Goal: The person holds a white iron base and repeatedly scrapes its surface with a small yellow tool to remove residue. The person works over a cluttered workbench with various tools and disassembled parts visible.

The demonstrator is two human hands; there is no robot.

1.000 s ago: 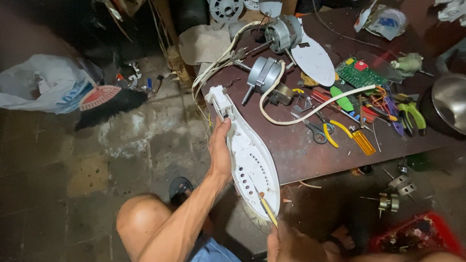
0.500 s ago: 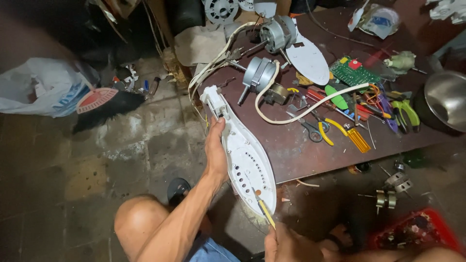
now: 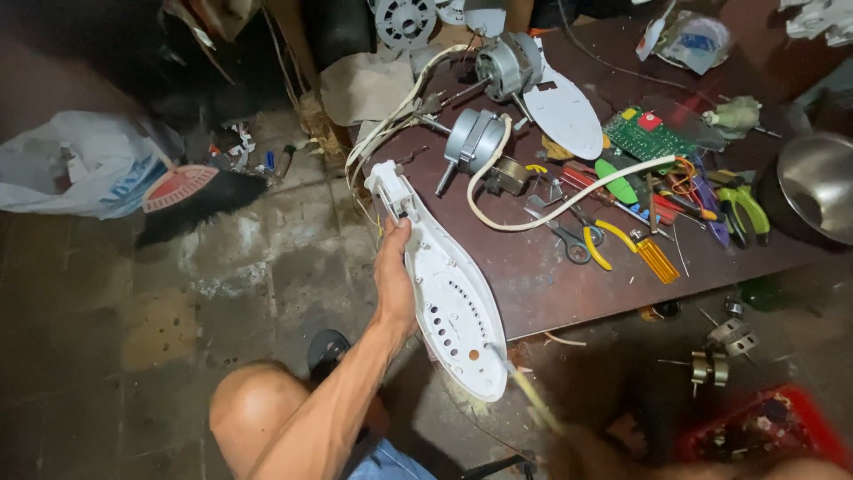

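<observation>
My left hand (image 3: 394, 271) grips the left edge of a long white plastic iron shell (image 3: 453, 302) with rows of small holes. The shell leans from the corner of the brown table (image 3: 551, 276) down toward my knee. At the bottom my right hand (image 3: 595, 449) is blurred and holds a thin yellowish screwdriver (image 3: 533, 400). Its tip rests at the pointed lower end of the shell.
On the table lie two grey fan motors (image 3: 506, 62) (image 3: 471, 138), a white cable (image 3: 569, 200), a green circuit board (image 3: 653, 133), yellow-handled pliers (image 3: 595, 244) and several other tools. A metal bowl (image 3: 817, 182) sits far right. A white bag (image 3: 80, 164) and a red crate (image 3: 764, 427) are on the floor.
My left hand keeps its hold on the white shell. My right hand with the screwdriver has shifted slightly right and is now blurred.
</observation>
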